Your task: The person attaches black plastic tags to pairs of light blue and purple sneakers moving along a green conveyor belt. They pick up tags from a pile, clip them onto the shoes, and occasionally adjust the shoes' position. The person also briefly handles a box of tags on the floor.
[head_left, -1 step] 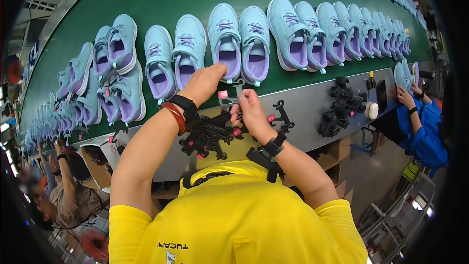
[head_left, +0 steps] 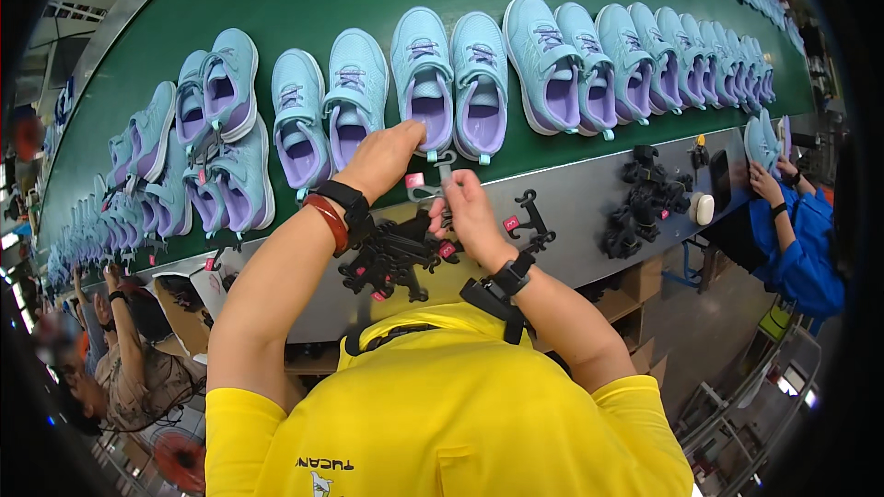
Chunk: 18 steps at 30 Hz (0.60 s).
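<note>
Blue shoe: heel is being gripped by left hand, toe beyond fingers
Grey hanger: is being pinched in fingers of right hand
Black hangers: are being seen bodyward of fingers

Metal ledge: white rounded case just beside dark flat slab; small yellow-topped item near both. Right: co-worker in blue; below, tubular metal rack on floor. Lower left: red round fan near co-worker in tan top
</note>
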{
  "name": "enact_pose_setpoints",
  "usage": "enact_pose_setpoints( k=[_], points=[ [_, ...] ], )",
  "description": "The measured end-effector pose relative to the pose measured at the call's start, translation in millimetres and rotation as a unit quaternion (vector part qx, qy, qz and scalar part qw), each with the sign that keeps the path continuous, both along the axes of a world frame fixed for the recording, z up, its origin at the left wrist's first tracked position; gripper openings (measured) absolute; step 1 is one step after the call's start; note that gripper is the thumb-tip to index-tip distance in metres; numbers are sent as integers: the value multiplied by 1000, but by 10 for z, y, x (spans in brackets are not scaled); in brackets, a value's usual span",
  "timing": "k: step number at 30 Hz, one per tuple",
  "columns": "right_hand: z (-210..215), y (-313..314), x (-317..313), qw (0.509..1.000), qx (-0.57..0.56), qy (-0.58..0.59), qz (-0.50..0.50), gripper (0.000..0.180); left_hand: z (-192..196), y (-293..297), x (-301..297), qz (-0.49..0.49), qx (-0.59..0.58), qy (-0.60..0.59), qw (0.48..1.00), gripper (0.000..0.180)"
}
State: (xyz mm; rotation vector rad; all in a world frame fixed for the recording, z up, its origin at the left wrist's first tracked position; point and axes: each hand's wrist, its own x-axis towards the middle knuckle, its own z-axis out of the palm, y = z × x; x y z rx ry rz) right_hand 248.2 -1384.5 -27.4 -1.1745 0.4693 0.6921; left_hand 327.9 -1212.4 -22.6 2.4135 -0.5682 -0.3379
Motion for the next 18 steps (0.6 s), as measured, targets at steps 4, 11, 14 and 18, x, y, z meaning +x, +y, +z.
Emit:
enact_pose_setpoints(
  k=[4,11,14,18],
  points=[
    [-2,72,37,993,25,3,118,20,38,3,39,-8,31,9,999,11],
    [61,-384,414,973,72,30,216,21,203,-59,2,-78,74,8,994,37],
    [164,-392,473,966,26,13,258,21,260,-66,-79,-187,100,-23,977,56],
    [238,-537,614,849,-275,-376,248,18,129,-74,-147,-146,94,-56,983,48]
  ],
)
